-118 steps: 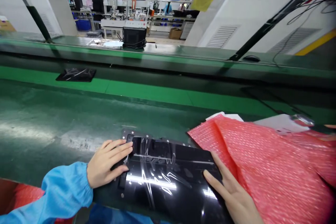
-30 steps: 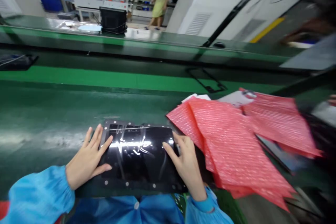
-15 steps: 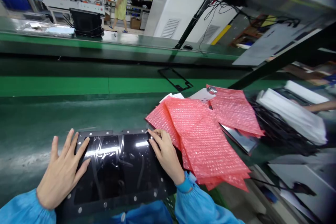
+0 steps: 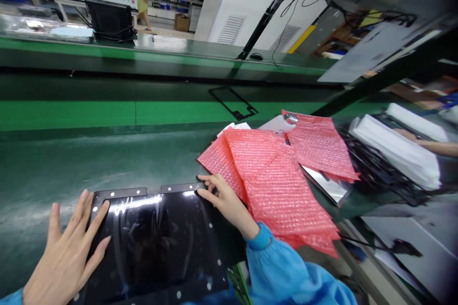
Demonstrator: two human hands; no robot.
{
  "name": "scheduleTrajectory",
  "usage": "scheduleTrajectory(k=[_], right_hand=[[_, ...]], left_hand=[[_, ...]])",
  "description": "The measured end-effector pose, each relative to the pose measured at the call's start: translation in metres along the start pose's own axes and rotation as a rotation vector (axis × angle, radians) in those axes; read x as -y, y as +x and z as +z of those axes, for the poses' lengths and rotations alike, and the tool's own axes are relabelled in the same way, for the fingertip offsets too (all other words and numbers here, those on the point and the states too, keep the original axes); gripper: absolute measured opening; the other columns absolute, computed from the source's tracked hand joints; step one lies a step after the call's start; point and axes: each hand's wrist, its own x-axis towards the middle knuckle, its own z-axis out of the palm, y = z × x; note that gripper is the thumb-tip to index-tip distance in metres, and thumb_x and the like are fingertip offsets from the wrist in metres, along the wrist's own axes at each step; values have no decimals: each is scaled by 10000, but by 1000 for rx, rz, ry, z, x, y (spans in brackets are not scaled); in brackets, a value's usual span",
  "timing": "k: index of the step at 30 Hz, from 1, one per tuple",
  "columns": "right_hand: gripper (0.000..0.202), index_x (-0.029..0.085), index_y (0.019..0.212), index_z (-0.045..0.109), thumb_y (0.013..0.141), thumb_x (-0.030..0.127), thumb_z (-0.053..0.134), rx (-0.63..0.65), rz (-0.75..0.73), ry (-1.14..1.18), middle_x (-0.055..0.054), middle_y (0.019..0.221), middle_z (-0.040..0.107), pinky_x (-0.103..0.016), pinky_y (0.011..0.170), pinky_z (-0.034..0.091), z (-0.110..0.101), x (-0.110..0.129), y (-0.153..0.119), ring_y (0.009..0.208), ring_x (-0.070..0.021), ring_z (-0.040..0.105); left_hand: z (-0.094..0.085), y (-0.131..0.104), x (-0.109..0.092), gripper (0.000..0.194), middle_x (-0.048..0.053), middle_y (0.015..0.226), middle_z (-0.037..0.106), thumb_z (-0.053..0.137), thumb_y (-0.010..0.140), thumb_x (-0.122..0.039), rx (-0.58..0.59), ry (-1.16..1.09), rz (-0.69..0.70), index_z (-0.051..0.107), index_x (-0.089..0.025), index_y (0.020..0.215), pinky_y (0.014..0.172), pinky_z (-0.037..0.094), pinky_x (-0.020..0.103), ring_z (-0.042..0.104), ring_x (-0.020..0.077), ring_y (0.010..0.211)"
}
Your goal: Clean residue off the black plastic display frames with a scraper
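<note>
A flat black panel (image 4: 157, 243) with a glossy face and white dots along its border lies on the green bench in front of me. My left hand (image 4: 71, 248) rests on its left edge, fingers spread and palm down. At the upper right corner, my right hand (image 4: 220, 198) has its index finger and thumb around the panel's edge, the other fingers curled. A dark bit shows at the fingertips; whether it is the corner or a film on it, I cannot tell. The panel's lower edge runs near the bottom of the view.
Red bubble-wrap bags (image 4: 279, 176) lie in a pile right of my right hand. Behind them is a thin black frame (image 4: 234, 105). White foam pieces (image 4: 397, 147) and black cables (image 4: 375, 167) sit farther right, near another person's arm (image 4: 432, 145). A dark monitor (image 4: 109, 20) stands on the far bench.
The panel and my left hand sit lower and farther left in view, and reflections on the panel have shifted. My right hand stays at the corner. A person in yellow behind moved left.
</note>
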Motion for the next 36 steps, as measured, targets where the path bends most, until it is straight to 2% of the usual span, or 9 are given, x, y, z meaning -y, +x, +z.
scheduleTrajectory(k=[3,6,8,16,21,26,29,33,36], right_hand=[[297,187,981,623,780,391,703,119,61,60,17,792,487,-281,636,494,-8,-2,20,673,-128,531],[332,185,905,567,733,420,726,277,177,179,72,638,428,-223,483,428,-11,-2,33,540,-98,480],[364,190,886,534,711,441,731,365,227,209,93,580,413,-195,434,396,-13,0,40,506,-95,484],[349,215,786,485,638,318,784,550,304,-84,83,559,499,-174,345,387,-23,12,68,438,-91,501],[299,224,790,474,678,257,749,432,296,-114,90,566,453,-189,367,375,-17,9,62,431,-98,508],[246,228,818,470,757,281,702,337,186,-231,86,565,467,-217,473,335,-12,16,45,465,-99,478],[257,227,826,480,776,367,690,175,126,-252,78,592,443,-237,530,338,-3,16,33,538,-117,469],[254,220,882,500,856,468,548,-109,158,-9,33,716,495,-259,580,418,16,5,15,636,-137,502],[285,202,1013,496,907,457,426,-183,178,201,-13,842,524,-261,560,477,23,-2,-9,704,-149,536]], left_hand=[[-1,2,-1,664,159,1582,157,360,919,-351,-4,-19,5,145,-201,1529,1102,86,706,173,404,1437],[-3,3,-3,666,156,1583,159,363,918,-335,-2,-36,8,133,-210,1531,1107,94,700,182,400,1436],[-3,2,-3,666,153,1582,165,368,917,-329,-3,-49,5,137,-212,1530,1109,99,697,183,400,1436],[-3,3,3,714,137,1584,169,415,896,-367,11,-83,15,129,-212,1532,1125,101,679,178,396,1439],[-2,6,0,747,147,1584,160,456,878,-355,23,-101,22,128,-205,1532,1130,126,668,190,401,1435],[4,9,3,733,113,1587,170,466,867,-378,-30,-143,33,175,-236,1524,1135,119,662,189,395,1437],[6,8,3,698,113,1591,152,434,883,-393,-62,-148,7,203,-225,1519,1133,98,667,153,401,1443],[5,7,1,672,121,1593,137,386,910,-421,-52,-130,-31,207,-201,1519,1122,75,681,97,411,1450],[3,3,3,654,106,1594,143,376,928,-428,-45,-126,-48,197,-217,1521,1131,53,666,76,389,1458]])
